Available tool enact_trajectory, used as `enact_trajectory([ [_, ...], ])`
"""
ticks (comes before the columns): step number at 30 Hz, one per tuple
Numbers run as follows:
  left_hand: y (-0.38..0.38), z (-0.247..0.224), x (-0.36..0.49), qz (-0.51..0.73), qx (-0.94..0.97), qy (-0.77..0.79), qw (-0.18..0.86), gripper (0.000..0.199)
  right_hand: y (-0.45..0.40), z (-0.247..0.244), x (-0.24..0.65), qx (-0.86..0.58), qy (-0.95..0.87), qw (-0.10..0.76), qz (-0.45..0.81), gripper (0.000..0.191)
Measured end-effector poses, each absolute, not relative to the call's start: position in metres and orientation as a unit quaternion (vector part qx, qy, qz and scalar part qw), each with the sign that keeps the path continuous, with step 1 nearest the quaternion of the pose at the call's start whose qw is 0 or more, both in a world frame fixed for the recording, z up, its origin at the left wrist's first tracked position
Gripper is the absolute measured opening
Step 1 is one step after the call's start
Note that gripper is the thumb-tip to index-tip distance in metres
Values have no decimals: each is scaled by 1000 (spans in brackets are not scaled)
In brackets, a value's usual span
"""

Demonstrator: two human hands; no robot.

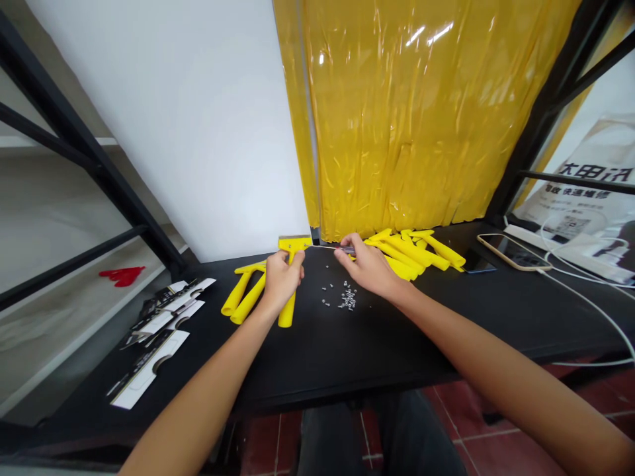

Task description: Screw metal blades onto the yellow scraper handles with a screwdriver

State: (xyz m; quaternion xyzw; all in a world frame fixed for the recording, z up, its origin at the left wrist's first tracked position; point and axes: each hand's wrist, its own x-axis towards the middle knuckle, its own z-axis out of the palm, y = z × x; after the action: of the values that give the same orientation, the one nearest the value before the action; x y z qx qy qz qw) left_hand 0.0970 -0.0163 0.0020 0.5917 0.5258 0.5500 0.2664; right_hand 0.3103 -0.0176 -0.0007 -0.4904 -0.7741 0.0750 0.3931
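My left hand [282, 281] is closed around a yellow scraper [286, 314], whose wide head with a thin blade edge points up and away. In my right hand [370, 266] is a screwdriver [347, 250], held level, its thin shaft reaching left to the scraper's head. Whether the tip sits in a screw is too small to tell. Below and between the hands lies a loose scatter of small screws [348, 297]. More yellow scrapers [247, 301] rest just left of my left hand. Beyond my right hand is a pile of yellow scraper pieces [411, 252].
Black-and-white cards [153, 370] lie at the left of the black table [317, 370]. On the right are a phone [510, 252], a dark flat device [479, 261] and white cables [590, 297]. A white panel [198, 132] and yellow plastic curtain [407, 132] stand behind.
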Motion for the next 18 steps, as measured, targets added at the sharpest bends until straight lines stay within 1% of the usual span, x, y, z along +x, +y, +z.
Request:
enact_trajectory([
  [5,-17,3,97,554,587,521,278,23,-18,1,310,-437,-786,430,83,24],
  [6,-17,3,97,554,589,519,278,23,-18,1,311,-434,-788,429,82,25],
  [9,-18,3,97,553,592,518,275,23,-18,2,312,-455,-789,405,81,36],
  [13,-17,3,97,556,587,522,273,22,-21,2,310,-446,-801,388,94,29],
  [16,-17,4,96,560,581,523,276,21,-22,1,308,-441,-809,380,81,28],
  [18,-18,4,97,559,583,523,273,21,-21,0,308,-456,-804,377,64,34],
])
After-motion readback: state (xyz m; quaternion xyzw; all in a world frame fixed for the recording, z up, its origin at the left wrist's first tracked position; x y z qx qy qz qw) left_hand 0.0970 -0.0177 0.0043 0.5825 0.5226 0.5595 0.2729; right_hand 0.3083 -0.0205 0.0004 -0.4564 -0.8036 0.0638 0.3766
